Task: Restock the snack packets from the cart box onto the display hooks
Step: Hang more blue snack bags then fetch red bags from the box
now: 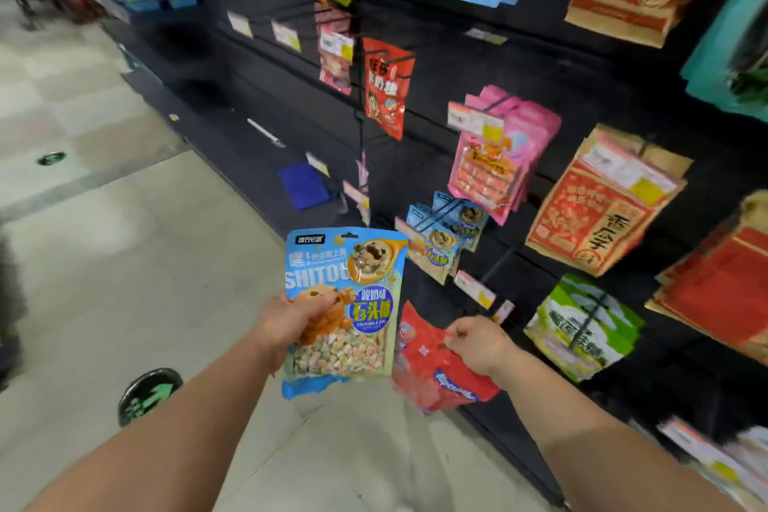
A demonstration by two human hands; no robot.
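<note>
Black display wall (519,66) ahead, packets hanging on hooks. Blue packet (345,303) upright in front of wall — my left hand (286,324) grips its lower left edge. Red packet (436,370) low beside it — my right hand (478,345) pinches its top. Matching blue packets (444,237) hang just above.

Display wall (415,179) right of floor (124,262); packet (345,303) in left hand (286,324), left of right-hand packet (432,378).

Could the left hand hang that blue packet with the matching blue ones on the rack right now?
Probably yes. The left hand holds the blue packet upright just left of the matching blue packets, with nothing between them. The right hand holds a red packet lower down.
</note>
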